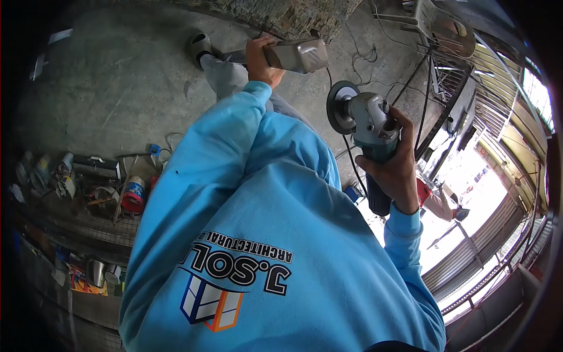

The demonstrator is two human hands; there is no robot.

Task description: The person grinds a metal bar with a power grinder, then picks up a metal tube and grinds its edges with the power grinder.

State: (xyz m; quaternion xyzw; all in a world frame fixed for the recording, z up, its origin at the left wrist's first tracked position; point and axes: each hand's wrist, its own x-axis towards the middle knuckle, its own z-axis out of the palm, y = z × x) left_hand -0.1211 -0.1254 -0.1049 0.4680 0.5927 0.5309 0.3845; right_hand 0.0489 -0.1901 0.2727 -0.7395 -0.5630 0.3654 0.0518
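My left hand (264,63) is closed round one end of a short, boxy metal piece (293,56) with a scuffed, shiny end. That piece is held out over my grey trousers and the floor. My right hand (392,161) grips an angle grinder (375,126) by its teal-and-black body, with the fingers wrapped round it. The grinder's round disc (340,107) faces left and sits below and to the right of the metal piece, apart from it. Whether the disc is spinning cannot be made out.
A rough slab-like surface (281,16) lies at the top. Cables (366,56) run over the concrete floor (129,76). At left, a rack (111,232) holds tools and a red-and-blue can (134,193). A metal frame (443,111) and another person (434,199) are at right.
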